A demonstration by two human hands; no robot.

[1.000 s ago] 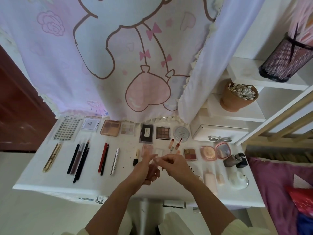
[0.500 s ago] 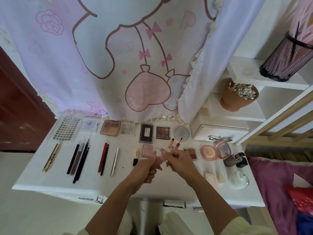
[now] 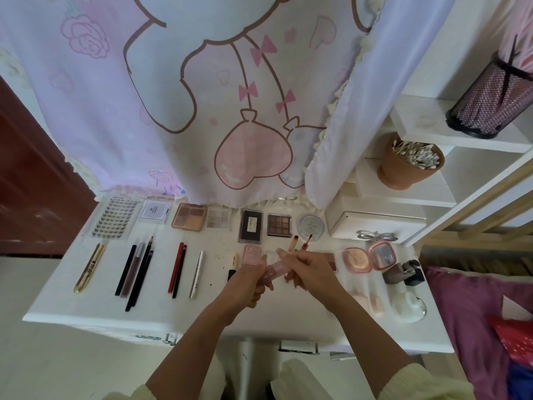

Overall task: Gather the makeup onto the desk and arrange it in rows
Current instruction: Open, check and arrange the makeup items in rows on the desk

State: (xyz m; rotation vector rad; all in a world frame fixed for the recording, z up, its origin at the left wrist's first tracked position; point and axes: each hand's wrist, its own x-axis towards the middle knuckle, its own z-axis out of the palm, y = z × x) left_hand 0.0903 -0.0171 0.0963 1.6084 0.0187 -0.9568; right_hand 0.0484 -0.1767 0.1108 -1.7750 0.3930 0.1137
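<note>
Held a pale pink tube (image 3: 273, 269) in both hands above the white desk (image 3: 161, 313). Wrapped the left hand (image 3: 250, 285) round the tube's left end, fingers curled. Pinched its right end with the right hand (image 3: 313, 269). Had the hands almost touching, with only a short stretch of tube showing between them. Could not tell whether the cap was on.

Found a flat pink case (image 3: 252, 255) just beyond the left hand, and two lip glosses (image 3: 294, 243) just beyond the right hand's fingertips. Left of the left hand, found a row of sticks: a small lipstick (image 3: 232, 273) nearest, then a silver pen (image 3: 197, 274), a red pencil (image 3: 177, 267), black pencils (image 3: 135, 272) and, farthest out, a gold tube (image 3: 89, 267).

Well beyond both hands, found a back row: a lash tray (image 3: 115, 217), a white box (image 3: 154, 210), a blush palette (image 3: 189, 216), a clear palette (image 3: 218, 218), a dark case (image 3: 251, 226), a brown eyeshadow palette (image 3: 279, 225) and a round jar (image 3: 311, 226).

Right of the right hand, found a round pink compact (image 3: 356, 259) just beside a square pink compact (image 3: 380, 255), then a dark bottle (image 3: 403, 272).
</note>
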